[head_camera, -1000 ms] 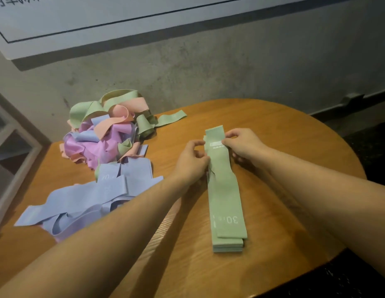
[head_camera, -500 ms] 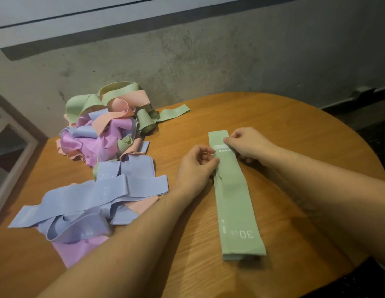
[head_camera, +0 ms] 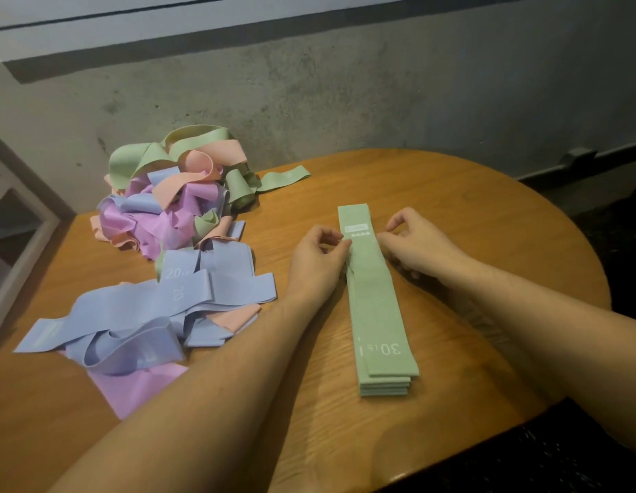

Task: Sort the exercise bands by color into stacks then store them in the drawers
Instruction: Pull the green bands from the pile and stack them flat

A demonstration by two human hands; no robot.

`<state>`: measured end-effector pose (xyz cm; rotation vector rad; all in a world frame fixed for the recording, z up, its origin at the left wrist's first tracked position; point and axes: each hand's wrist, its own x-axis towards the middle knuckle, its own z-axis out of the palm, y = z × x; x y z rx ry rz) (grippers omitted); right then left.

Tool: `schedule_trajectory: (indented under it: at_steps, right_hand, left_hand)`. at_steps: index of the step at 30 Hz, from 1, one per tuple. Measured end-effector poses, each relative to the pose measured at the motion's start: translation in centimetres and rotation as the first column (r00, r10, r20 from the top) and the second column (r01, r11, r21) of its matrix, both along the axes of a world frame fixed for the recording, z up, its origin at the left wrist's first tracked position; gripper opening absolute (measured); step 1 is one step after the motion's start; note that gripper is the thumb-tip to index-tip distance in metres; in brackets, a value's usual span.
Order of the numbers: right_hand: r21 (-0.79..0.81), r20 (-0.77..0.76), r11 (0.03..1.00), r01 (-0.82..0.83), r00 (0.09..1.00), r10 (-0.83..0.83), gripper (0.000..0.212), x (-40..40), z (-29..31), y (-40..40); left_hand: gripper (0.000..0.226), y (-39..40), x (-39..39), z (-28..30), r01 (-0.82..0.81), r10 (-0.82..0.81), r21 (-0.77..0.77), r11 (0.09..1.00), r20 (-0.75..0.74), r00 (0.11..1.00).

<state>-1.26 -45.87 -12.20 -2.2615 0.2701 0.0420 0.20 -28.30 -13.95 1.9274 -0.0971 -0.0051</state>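
A neat stack of green exercise bands point(head_camera: 377, 314) lies lengthwise on the round wooden table point(head_camera: 487, 215), its top band marked "30". My left hand point(head_camera: 318, 259) pinches the left edge of the top green band near its far end, where the fabric creases. My right hand point(head_camera: 418, 243) sits at the stack's right edge with fingers loosely curled, and its thumb tip touches the band's side. To the left lies a loose heap of blue bands point(head_camera: 138, 314) over a purple band point(head_camera: 131, 386). Behind that is a tangled pile of mixed bands point(head_camera: 174, 197).
A peach band point(head_camera: 234, 318) pokes out from under the blue heap. One green band point(head_camera: 284, 177) trails out of the tangled pile towards the wall. A grey concrete wall point(head_camera: 345, 101) stands right behind the table. A white frame point(head_camera: 21, 243) stands at the far left.
My right hand has slipped off the top of the green band to its right edge. My left hand keeps its pinch. The camera has shifted a little.
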Motion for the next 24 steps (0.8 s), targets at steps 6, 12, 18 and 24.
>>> schedule_trajectory:
  at_steps: [6, 12, 18, 24]
  right_hand:
    - [-0.047, -0.017, 0.994, -0.099, 0.995, 0.098, 0.022, -5.6, 0.1, -0.1]
    - [-0.209, 0.054, 0.958, -0.196, 0.976, 0.211, 0.021, -10.1, -0.3, 0.4]
    - [-0.279, 0.095, 0.937, -0.211, 0.965, 0.246, 0.014, -12.9, -0.4, 1.2]
    - [-0.344, 0.048, 0.886, -0.312, 0.936, 0.348, 0.018, -13.7, 0.1, 2.5]
  left_hand:
    - [0.014, 0.4, -2.9, 0.6, -0.013, 0.014, -0.056, 0.998, 0.025, 1.0]
    - [0.005, 2.5, -7.5, 0.2, 0.095, -0.094, -0.026, 0.995, 0.055, 0.994]
    - [0.011, 4.5, -11.0, 0.2, 0.287, -0.292, 0.15, 0.946, 0.01, 0.956]
    - [0.018, 4.7, -12.1, 0.1, 0.372, -0.398, 0.277, 0.886, 0.044, 0.916]
